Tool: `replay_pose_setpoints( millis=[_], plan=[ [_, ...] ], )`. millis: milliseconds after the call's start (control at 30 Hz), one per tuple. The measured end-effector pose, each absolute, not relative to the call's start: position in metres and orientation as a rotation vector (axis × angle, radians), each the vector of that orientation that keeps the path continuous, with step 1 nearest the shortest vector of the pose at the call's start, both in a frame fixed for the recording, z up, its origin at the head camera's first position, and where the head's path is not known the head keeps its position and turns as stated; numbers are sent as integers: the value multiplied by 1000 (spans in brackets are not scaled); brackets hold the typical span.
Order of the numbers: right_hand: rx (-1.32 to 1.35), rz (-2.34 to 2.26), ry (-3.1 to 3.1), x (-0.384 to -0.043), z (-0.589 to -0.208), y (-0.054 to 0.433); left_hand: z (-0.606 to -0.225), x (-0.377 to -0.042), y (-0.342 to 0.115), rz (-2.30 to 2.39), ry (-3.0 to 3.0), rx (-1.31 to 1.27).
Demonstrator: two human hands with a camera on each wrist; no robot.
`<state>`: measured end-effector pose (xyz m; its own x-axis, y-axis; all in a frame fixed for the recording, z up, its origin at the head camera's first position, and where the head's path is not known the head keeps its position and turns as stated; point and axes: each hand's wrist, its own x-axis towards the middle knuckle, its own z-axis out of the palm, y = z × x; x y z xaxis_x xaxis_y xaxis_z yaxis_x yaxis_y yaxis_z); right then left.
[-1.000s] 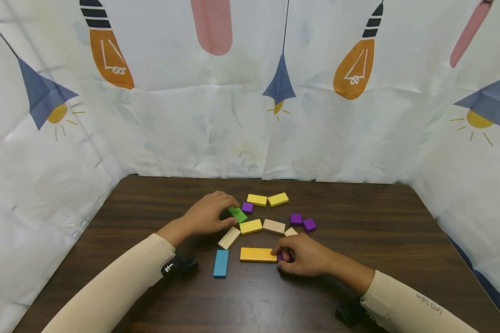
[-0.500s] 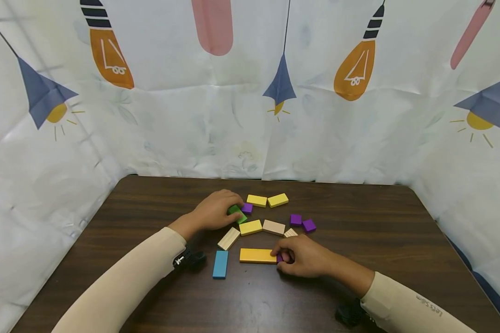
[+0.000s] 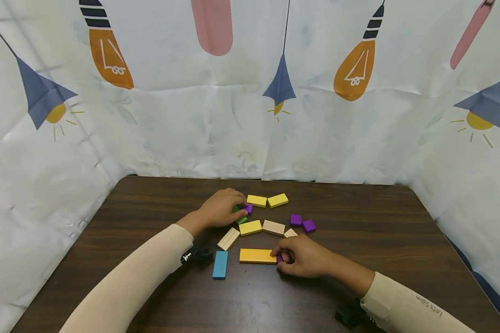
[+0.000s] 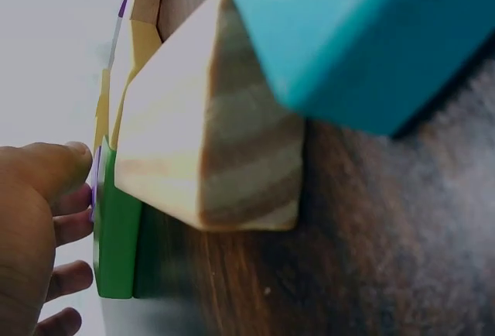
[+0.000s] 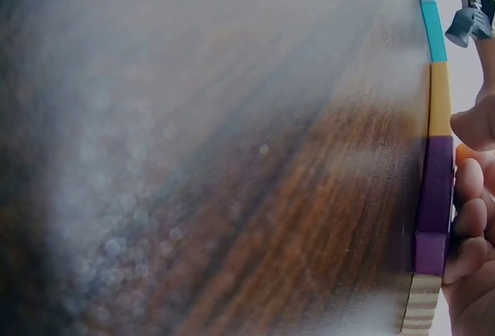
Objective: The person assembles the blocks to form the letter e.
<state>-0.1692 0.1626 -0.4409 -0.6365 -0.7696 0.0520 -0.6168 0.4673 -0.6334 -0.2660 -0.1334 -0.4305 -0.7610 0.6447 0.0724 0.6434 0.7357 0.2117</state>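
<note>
My left hand (image 3: 216, 209) reaches over the green block (image 3: 242, 220), thumb and fingertips on either side of a small purple block (image 3: 249, 209). In the left wrist view, a sliver of that purple shows by the thumb, beyond the green block (image 4: 116, 235). My right hand (image 3: 310, 256) pinches another purple block (image 3: 279, 258) at the right end of a long yellow block (image 3: 256, 255); the fingers hide most of it. The right wrist view shows purple (image 5: 436, 185) beside the curled fingers.
A blue block (image 3: 220, 265) lies front left. A striped wooden block (image 3: 228, 239), short yellow block (image 3: 250, 227) and tan block (image 3: 273, 227) form an arc. Two yellow blocks lie behind; two purple blocks (image 3: 296, 220) lie right. A printed curtain (image 3: 191, 129) hangs behind the table.
My left hand has moved right, from the green block to the purple block beside it. My right hand has stayed in place at its purple block.
</note>
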Motion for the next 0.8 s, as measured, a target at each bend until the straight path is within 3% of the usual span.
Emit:
replay_pose_setpoints(
  millis=[800],
  plan=[
    [-1227, -933, 2475, -171, -444, 163, -432, -275, -124, 271, 3050, 1113]
  ],
)
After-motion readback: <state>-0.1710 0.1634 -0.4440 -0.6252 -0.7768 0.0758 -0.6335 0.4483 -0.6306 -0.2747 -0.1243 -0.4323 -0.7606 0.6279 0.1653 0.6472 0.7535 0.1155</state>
